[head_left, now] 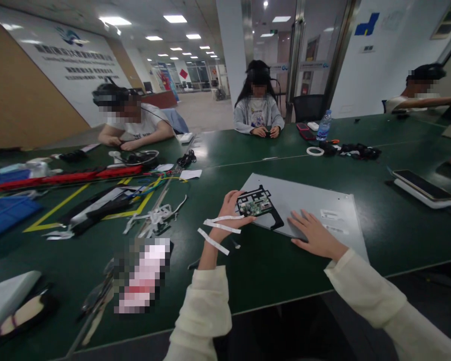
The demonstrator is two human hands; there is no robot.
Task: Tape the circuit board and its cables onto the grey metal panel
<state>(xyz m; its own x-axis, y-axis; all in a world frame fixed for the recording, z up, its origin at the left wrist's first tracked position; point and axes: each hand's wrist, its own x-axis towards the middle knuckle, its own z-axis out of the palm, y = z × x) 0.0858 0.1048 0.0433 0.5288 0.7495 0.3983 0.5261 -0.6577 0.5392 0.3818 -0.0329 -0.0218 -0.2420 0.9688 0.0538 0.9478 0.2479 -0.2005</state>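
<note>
My left hand (231,210) has its grip clamped on the circuit board (254,204) at the left edge of the grey panel (315,198), and my right hand (311,233) lies flat on it, grip apart.

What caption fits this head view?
The left hand holds a circuit board over a grey panel under the right hand.

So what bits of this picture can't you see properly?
Head view:
- Small green circuit board in a black frame: its parts are too small to tell, and fingers of the left hand cover its left edge.
- Pink and white thing on the green table: blurred into squares.
- Flat grey metal panel: the right hand lies over part of its near edge.
</note>
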